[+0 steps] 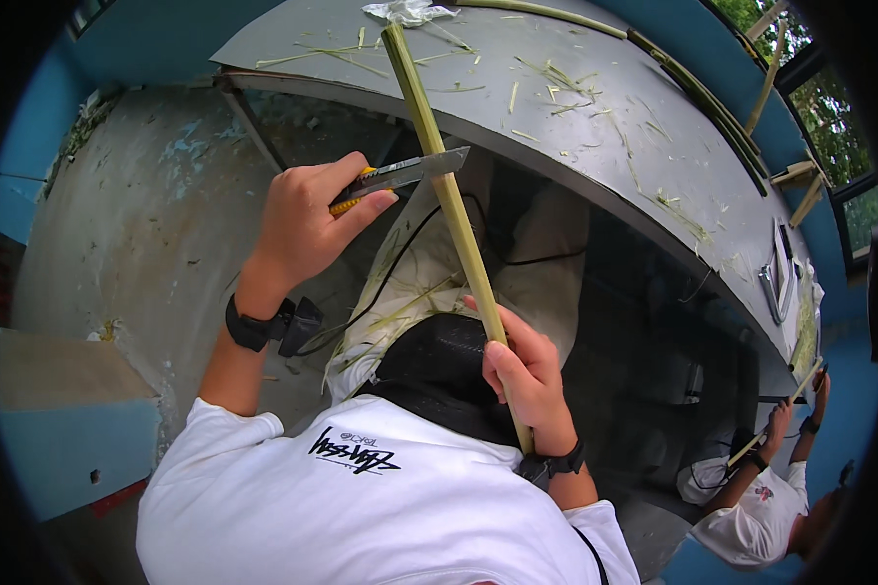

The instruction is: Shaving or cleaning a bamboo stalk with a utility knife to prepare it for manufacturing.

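My left hand (307,210) is closed round the yellow and black handle of a utility knife (405,174). Its long blade lies across a yellow-green bamboo strip (468,249), over the upper part of it. Lower down, my right hand (532,375) grips the same strip, fingers wrapped about it. The strip slants from near my right wrist up to the table (556,73), where its far end overlaps the tabletop edge. Thin green shavings (400,302) lie on my lap below the strip.
More shavings (566,83) and a crumpled clear plastic piece (410,12) are on the grey table. Long bamboo strips (702,107) line its far edge, and a metal hacksaw frame (777,278) lies at right. Another person (766,497) holds a thin strip at lower right.
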The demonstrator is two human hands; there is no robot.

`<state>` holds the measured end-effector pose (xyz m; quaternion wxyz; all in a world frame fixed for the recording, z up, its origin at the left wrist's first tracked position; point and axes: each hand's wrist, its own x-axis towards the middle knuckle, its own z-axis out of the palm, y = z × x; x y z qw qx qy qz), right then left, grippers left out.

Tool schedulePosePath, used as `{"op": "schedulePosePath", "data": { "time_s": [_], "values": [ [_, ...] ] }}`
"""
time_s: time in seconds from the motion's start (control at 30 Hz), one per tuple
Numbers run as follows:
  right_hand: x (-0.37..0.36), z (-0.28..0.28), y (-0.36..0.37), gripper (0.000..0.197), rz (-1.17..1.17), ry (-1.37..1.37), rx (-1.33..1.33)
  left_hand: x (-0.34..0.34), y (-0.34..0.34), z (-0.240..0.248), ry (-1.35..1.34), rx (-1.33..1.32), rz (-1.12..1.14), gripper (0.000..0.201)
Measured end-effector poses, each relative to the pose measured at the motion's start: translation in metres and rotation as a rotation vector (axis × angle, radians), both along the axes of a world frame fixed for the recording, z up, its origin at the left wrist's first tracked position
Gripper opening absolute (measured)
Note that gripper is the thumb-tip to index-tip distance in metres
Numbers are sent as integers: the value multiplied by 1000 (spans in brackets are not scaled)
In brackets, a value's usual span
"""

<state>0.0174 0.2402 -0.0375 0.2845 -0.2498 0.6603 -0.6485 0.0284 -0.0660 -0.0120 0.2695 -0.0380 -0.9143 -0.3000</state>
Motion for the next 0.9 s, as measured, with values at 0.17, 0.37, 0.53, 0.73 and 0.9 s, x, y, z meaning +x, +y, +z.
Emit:
{"op": "schedulePosePath", "data": {
  "time_s": [0.17, 0.37, 0.53, 0.73, 0.9],
  "values": [
    [-3, -3, 1, 47, 64, -55, -79, -2, -5, -1, 5, 38, -66, 45],
    [-3, -4, 3, 48, 40, -56, -32, 1, -7, 7, -115, -33, -72, 45],
    [-1, -5, 6, 49, 18, 9, 4, 8, -2, 23, -135, -112, 3, 48],
    [0, -6, 6, 50, -2, 36, 23, 8, 4, 34, -176, -163, 21, 52],
    [1, -5, 8, 52, 15, -3, 23, 6, 6, 33, -159, -147, 2, 50]
  ]
}}
